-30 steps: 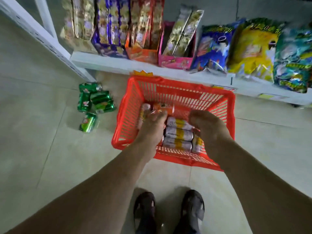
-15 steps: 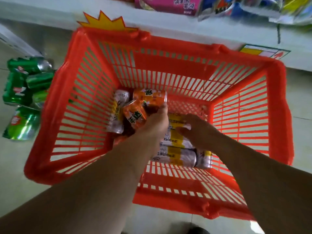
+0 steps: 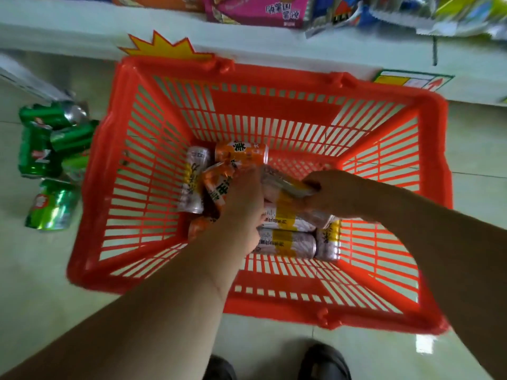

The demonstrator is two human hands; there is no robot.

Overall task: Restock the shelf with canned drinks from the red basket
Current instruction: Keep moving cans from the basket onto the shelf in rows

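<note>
The cans lie in the red basket (image 3: 131,165) on the floor. They are judged stiff, smooth and rather heavy; the round side is best gripped. An orange can (image 3: 216,185) is held by the left hand (image 3: 241,204), a silver can (image 3: 285,185) by the right hand (image 3: 337,193).

The pale tiled floor (image 3: 274,349) carries the red basket (image 3: 115,204) and, beside it, green cans (image 3: 52,205).

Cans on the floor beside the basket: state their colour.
Green cans, seen in the head view.
</note>
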